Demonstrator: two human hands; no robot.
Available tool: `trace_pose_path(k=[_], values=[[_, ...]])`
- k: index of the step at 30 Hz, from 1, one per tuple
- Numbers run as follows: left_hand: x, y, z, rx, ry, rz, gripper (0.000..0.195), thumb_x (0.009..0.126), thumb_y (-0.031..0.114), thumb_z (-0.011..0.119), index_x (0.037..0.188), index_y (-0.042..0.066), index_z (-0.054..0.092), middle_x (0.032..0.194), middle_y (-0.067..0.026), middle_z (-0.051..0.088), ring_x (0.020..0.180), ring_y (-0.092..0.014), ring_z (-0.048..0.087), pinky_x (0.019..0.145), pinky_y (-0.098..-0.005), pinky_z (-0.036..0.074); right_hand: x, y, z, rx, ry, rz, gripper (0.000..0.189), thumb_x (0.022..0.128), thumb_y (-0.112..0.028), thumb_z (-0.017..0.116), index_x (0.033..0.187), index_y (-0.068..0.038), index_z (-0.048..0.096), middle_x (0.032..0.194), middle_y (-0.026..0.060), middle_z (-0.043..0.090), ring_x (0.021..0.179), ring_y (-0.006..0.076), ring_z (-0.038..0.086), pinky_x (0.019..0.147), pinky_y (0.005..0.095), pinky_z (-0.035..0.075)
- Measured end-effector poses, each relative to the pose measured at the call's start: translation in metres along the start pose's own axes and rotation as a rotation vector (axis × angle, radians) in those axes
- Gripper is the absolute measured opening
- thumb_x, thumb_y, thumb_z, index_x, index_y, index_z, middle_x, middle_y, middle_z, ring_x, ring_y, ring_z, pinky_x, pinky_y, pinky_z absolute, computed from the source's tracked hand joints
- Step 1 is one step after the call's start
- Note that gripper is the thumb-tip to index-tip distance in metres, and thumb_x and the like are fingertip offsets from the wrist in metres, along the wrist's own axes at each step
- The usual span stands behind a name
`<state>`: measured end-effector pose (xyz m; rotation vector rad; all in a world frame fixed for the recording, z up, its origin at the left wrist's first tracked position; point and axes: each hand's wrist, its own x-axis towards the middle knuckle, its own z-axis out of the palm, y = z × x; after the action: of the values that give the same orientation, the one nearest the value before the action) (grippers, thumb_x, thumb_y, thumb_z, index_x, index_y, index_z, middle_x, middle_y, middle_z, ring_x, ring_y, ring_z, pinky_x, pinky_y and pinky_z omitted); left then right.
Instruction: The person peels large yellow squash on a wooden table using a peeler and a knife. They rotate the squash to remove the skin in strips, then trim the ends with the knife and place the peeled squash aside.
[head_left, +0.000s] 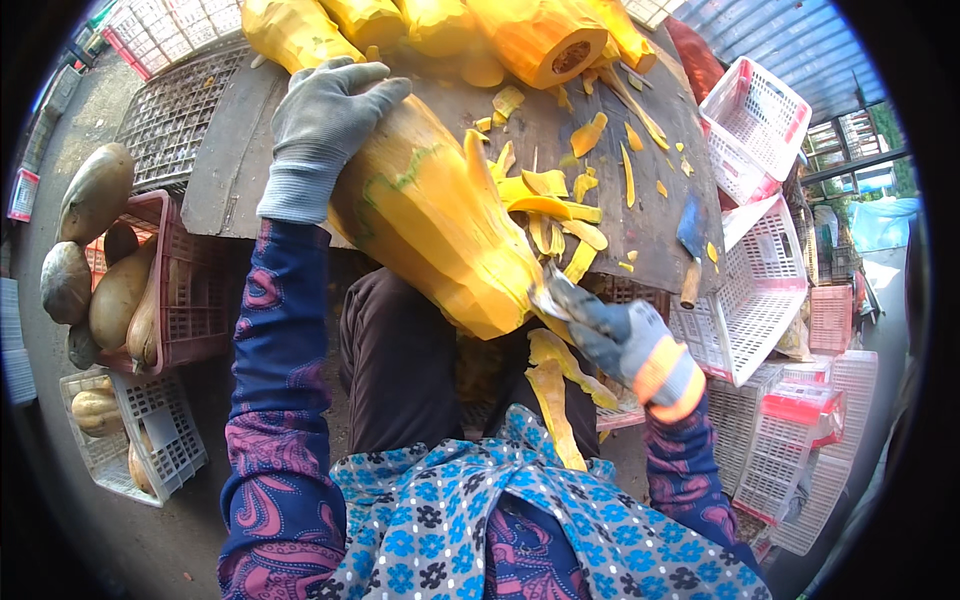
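My left hand (330, 124), in a grey knit glove, grips the upper end of a large, partly peeled yellow squash (435, 225). The squash slants from the table's edge down over my lap. At its lower right end is my right hand (611, 330), in a dark-palmed glove with an orange cuff band, closed on a small peeling tool (547, 296) that is blurred and mostly hidden by the fingers. Strips of peel (555, 397) hang below it on my lap. Cut peel (544, 199) lies on the wooden table (442, 97) behind the squash.
Peeled squashes (435, 26) line the table's far side. A cleaver (690, 240) with a wooden handle lies at its right edge. White plastic crates (757, 300) stand on the right. At left, unpeeled squashes (124, 300) fill a red crate (172, 300), above a white crate (169, 442).
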<state>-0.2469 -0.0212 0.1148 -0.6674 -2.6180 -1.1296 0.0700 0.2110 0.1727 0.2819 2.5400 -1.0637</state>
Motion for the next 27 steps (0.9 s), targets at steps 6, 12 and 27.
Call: trace_pose_path(k=[6, 12, 27], values=[[0.003, 0.007, 0.004, 0.013, -0.009, 0.049, 0.041, 0.086, 0.049, 0.073, 0.108, 0.015, 0.079, 0.104, -0.0037, 0.074, 0.098, -0.026, 0.071, 0.098, -0.0393, 0.052, -0.027, 0.034, 0.010, 0.208, 0.369, -0.177, 0.041, 0.102, -0.007, 0.057, 0.142, 0.001, 0.056, 0.128, 0.0060, 0.067, 0.101, 0.0127, 0.064, 0.088, 0.0245, 0.050], [-0.001, 0.010, 0.006, 0.013, 0.003, 0.019, 0.036, 0.085, 0.039, 0.076, 0.106, 0.009, 0.079, 0.112, -0.0090, 0.073, 0.106, -0.027, 0.069, 0.099, -0.0360, 0.051, 0.073, -0.018, 0.025, -0.063, 0.383, -0.332, 0.032, 0.096, -0.022, 0.064, 0.127, -0.015, 0.066, 0.096, 0.0189, 0.072, 0.087, 0.0386, 0.070, 0.074, 0.0450, 0.056], [0.001, 0.003, 0.006, -0.001, -0.036, -0.003, 0.040, 0.084, 0.049, 0.076, 0.106, 0.016, 0.080, 0.110, -0.0043, 0.075, 0.106, -0.028, 0.069, 0.099, -0.0384, 0.052, -0.014, 0.023, 0.008, 0.199, 0.318, -0.174, 0.039, 0.100, -0.014, 0.061, 0.138, -0.005, 0.060, 0.130, 0.0113, 0.070, 0.101, 0.0097, 0.067, 0.084, 0.0261, 0.053]])
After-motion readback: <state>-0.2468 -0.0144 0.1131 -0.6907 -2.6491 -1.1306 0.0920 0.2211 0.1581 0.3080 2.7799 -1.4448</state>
